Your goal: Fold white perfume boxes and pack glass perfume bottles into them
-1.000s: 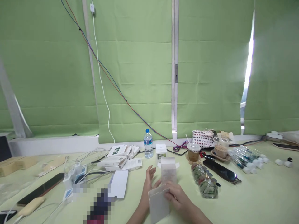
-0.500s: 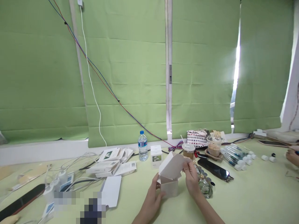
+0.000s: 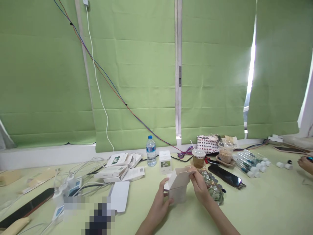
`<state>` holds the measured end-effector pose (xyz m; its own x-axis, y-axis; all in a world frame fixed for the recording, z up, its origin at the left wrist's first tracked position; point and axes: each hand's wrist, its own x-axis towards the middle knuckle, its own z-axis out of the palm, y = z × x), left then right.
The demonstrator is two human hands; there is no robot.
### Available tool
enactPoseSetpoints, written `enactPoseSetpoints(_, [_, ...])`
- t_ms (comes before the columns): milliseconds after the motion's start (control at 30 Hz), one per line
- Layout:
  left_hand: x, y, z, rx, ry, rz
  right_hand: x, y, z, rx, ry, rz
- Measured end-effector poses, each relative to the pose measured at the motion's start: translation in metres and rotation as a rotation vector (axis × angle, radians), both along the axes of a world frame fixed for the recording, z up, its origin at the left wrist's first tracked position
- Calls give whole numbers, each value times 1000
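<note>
A small white cardboard box [image 3: 178,193] is between my hands, low in the middle of the head view, with its lid flap raised. My left hand [image 3: 160,199] grips the box's left side, fingers behind and thumb in front. With its fingertips, my right hand [image 3: 199,184] pinches the edge of the raised flap at the upper right. The box's inside is hidden from me. Just right of my right hand lies a cluster of glass jars and grey discs [image 3: 215,192]. A closed white box with a plant picture [image 3: 165,162] stands behind my hands.
A water bottle [image 3: 151,151] and flattened white cartons [image 3: 117,168] are at the back left, beside cables and chargers [image 3: 65,189]. To the right are a lidded cup [image 3: 198,158], a phone [image 3: 225,176] and clear tubes [image 3: 251,163]. Another person's hand [image 3: 305,164] shows at the right edge.
The raised flap has tilted lower over the box, and my right hand has moved down slightly with it. My left hand keeps its grip. The whole view has shifted a little.
</note>
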<state>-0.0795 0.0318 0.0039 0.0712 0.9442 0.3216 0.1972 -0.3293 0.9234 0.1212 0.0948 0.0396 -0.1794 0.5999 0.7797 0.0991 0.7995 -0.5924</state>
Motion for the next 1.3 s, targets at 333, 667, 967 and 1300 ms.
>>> enactPoseSetpoints(333, [-7,2,-8,115,82,22,-6,-8,2,1,-232,167])
enactPoseSetpoints(667, [-18,7,-6,67,-21,65,-22,-1,-28,121,-278,2])
enactPoseSetpoints(967, [-21,14,-16,86,24,54,-20,7,-38,236,-317,-89])
enactPoseSetpoints(1300, [-20,15,-13,61,-6,64,-27,4,-36,239,-283,-108])
